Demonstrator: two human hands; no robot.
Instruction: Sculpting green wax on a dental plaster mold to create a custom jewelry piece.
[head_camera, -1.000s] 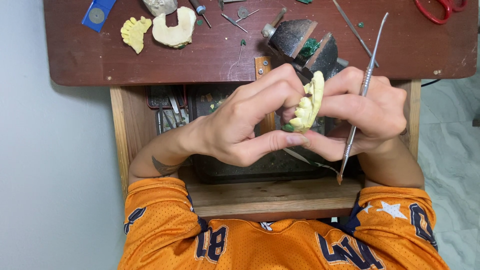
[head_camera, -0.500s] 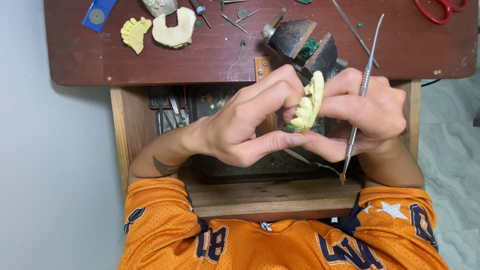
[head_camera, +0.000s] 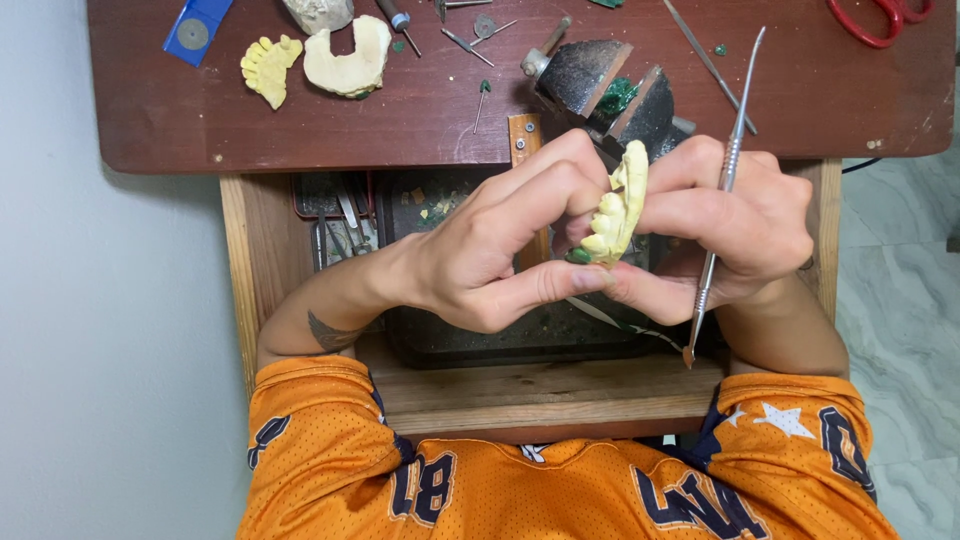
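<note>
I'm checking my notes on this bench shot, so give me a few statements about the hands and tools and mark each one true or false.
1. Both hands grip the yellow tooth cast. True: the left hand and the right hand hold it between them.
2. The metal pick is in the left hand. False: it runs through the right hand.
3. The red scissors lie on the dark wooden table. True.
4. The other yellow cast sits in the open drawer. False: it lies on the table, beside a pale cast.
5. The person wears a green shirt. False: the orange jersey is orange.
</note>
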